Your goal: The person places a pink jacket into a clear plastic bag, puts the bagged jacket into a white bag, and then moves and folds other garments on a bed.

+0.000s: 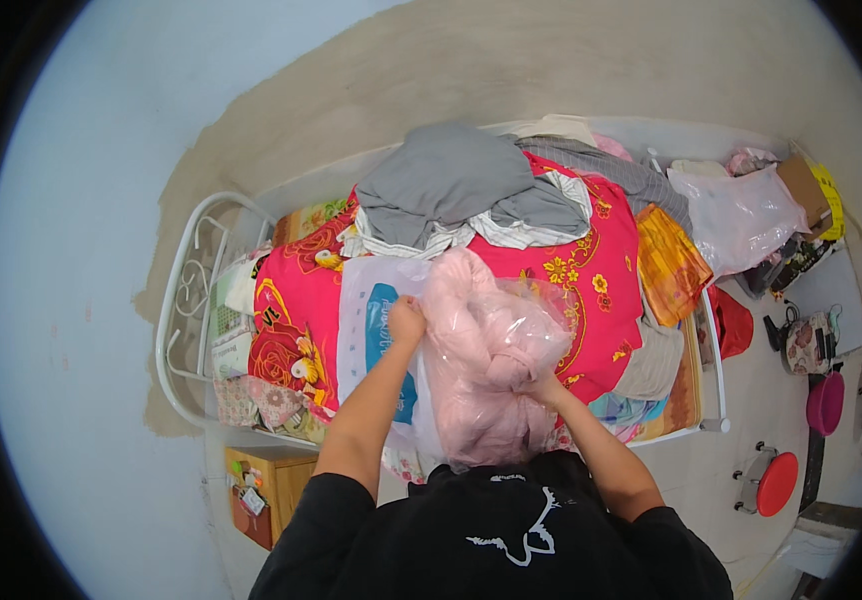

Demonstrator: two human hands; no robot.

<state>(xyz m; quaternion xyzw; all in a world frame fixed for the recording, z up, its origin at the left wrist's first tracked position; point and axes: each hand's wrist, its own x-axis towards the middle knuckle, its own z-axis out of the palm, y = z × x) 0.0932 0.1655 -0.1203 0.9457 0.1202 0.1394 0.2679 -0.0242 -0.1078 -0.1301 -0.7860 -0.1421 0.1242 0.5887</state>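
A soft pink bundle of cloth, perhaps a quilt, lies in front of me, partly inside a clear plastic bag. My left hand is closed at the bundle's left side, gripping plastic there; its fingertips are partly hidden. Under that wrist lies a whitish plastic bag with a blue printed patch. On the bundle's right side, my right hand is closed on the clear bag's edge. Both rest over a red flowered bedspread.
Grey bedding is heaped at the bed's far side. A white metal bed frame curves along the left. An orange cloth package lies to the right. A wooden cabinet stands near left, and a red stool on the floor at right.
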